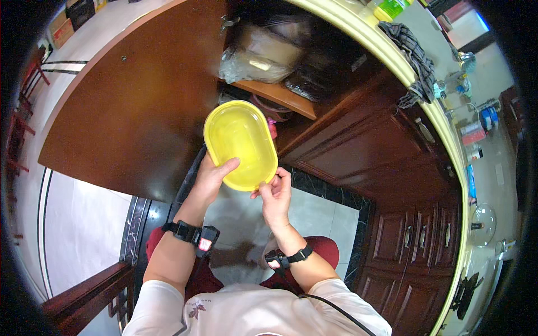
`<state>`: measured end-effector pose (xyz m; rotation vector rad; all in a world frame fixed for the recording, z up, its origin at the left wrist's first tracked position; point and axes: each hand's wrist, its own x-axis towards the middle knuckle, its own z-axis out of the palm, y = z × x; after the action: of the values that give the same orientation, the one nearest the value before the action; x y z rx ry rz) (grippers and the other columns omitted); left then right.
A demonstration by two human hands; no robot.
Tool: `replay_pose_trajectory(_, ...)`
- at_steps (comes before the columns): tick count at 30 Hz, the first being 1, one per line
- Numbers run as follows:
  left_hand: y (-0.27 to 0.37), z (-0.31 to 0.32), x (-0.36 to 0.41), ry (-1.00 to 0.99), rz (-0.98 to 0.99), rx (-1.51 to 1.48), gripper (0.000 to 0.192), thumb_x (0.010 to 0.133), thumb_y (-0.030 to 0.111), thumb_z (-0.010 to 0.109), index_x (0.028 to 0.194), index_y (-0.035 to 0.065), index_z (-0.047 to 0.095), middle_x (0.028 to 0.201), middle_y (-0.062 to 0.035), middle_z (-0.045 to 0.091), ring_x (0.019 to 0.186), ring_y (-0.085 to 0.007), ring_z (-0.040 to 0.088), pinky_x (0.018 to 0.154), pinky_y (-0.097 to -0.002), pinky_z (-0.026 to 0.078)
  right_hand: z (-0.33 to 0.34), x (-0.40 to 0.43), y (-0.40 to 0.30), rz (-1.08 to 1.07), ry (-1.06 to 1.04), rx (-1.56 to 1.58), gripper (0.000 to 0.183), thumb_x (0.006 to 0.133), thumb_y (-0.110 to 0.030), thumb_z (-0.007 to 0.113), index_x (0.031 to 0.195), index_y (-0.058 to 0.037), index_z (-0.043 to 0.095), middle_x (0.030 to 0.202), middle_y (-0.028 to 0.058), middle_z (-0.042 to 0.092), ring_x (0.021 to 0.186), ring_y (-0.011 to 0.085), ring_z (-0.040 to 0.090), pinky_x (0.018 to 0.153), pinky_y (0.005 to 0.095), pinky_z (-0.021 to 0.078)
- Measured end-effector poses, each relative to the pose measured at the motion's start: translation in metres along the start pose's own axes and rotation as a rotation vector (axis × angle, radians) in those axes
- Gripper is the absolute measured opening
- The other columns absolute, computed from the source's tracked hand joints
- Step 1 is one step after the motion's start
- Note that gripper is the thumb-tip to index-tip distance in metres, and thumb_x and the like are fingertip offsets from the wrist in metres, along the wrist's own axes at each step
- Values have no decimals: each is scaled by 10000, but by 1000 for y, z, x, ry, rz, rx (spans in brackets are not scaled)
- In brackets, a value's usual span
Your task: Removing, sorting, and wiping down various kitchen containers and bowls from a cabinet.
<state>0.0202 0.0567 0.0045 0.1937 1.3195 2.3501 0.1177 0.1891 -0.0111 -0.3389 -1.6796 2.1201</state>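
A yellow oval plastic container [241,140] with a clear-looking top is held up in front of the cabinet opening. My left hand [212,174] grips its lower left edge, the thumb lying over the top surface. At the lower right rim, my right hand [275,191] pinches the edge between thumb and fingers. Behind the container is a wooden shelf [277,94] bearing clear plastic-wrapped items [265,54]. Something pink [272,128] peeks out beside the container's right side, mostly hidden.
A brown cabinet door [138,96] stands wide open on the left. Closed wooden cabinets [370,147] line the right under a cream counter edge [420,84], over which a dark striped cloth [414,63] hangs. A glass lid [483,224] lies on the counter. Grey tiles [311,210] are below.
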Motion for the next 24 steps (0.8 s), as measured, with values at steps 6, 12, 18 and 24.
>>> replay_pose_trajectory(6, -1, 5, 0, 9, -1, 87, 562, 810, 78, 667, 1311, 17, 420, 1237, -94, 550, 1132, -199, 526, 987, -336, 397, -3, -4, 0, 52, 2, 36, 345, 879, 53, 483, 1173, -52, 337, 909, 107, 615, 690, 163, 604, 557, 264, 511)
replay_pose_trajectory(12, -5, 3, 1, -30, -3, 118, 569, 807, 65, 663, 1316, 20, 412, 1233, -96, 547, 1128, -199, 524, 987, -336, 396, -6, -7, 2, 125, 33, 55, 350, 876, 59, 479, 1174, -51, 333, 867, 99, 604, 647, 150, 596, 535, 261, 510)
replay_pose_trajectory(18, -9, 4, 0, -39, 55, 151, 587, 804, 76, 675, 1320, 10, 402, 1224, -99, 540, 1133, -189, 509, 980, -329, 394, -13, -8, -4, 341, 31, 53, 280, 899, -5, 491, 1154, -54, 385, 862, 92, 613, 622, 142, 592, 533, 268, 501)
replay_pose_trajectory(24, 2, 0, 1, 34, -119, 38, 509, 814, 101, 677, 1273, 8, 478, 1170, -94, 595, 1070, -183, 559, 952, -317, 418, -59, 27, -65, -16, -80, -594, 100, 890, -67, 570, 829, -27, 639, 703, 6, 587, 608, 66, 536, 538, 221, 444)
